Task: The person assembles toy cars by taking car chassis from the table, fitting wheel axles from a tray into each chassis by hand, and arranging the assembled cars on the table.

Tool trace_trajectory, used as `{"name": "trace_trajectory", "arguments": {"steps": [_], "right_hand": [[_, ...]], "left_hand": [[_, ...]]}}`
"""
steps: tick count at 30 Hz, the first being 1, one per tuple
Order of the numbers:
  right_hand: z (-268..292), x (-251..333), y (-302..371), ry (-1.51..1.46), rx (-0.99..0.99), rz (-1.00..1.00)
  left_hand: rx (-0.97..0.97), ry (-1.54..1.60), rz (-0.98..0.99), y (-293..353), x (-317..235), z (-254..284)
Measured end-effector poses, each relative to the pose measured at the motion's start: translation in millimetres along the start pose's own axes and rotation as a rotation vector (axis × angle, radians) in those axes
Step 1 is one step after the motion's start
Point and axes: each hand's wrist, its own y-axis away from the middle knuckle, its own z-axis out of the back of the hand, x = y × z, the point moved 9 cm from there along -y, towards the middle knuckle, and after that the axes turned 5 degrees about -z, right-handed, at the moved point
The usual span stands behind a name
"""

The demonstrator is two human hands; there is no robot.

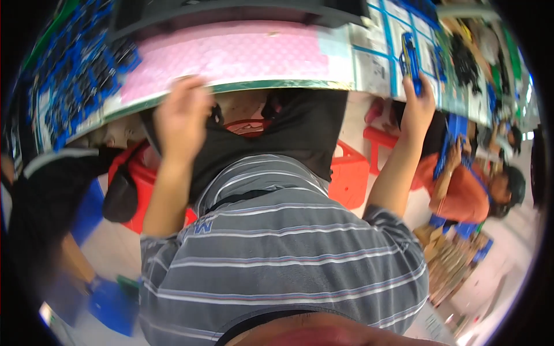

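My right hand point(420, 109) is at the right part of the table, with its fingers closed round the lower end of a slim blue-and-black part point(412, 62). What kind of part it is does not show clearly. The part points away from me over a white surface marked with blue lines point(372, 53). My left hand point(183, 112) hovers near the table's front edge, close to the pink bubble-patterned mat point(231, 55). Motion smears its fingers, so I cannot make out whether they hold anything.
Many blue-and-black parts point(86, 81) cover the table's left side. A dark grey raised object point(236, 14) runs along the back. Red stools point(349, 176) stand below. Another person in orange point(461, 190) works at the right; a dark-clothed person point(52, 196) is at the left.
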Motion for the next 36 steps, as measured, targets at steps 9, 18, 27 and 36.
{"name": "trace_trajectory", "arguments": {"steps": [9,18,27,36], "right_hand": [[-141,177,62,-0.048,0.481,0.630],[-315,186,-83,0.798,0.497,0.758],[-321,175,-104,0.736,0.409,0.713],[-229,209,-12,0.122,0.414,0.471]], "left_hand": [[0.275,0.776,0.143,-30,2,-78],[0.183,0.674,0.113,-70,27,-39],[0.166,0.625,0.017,-61,20,-29],[0.207,0.607,0.076,-66,24,-35]]}}
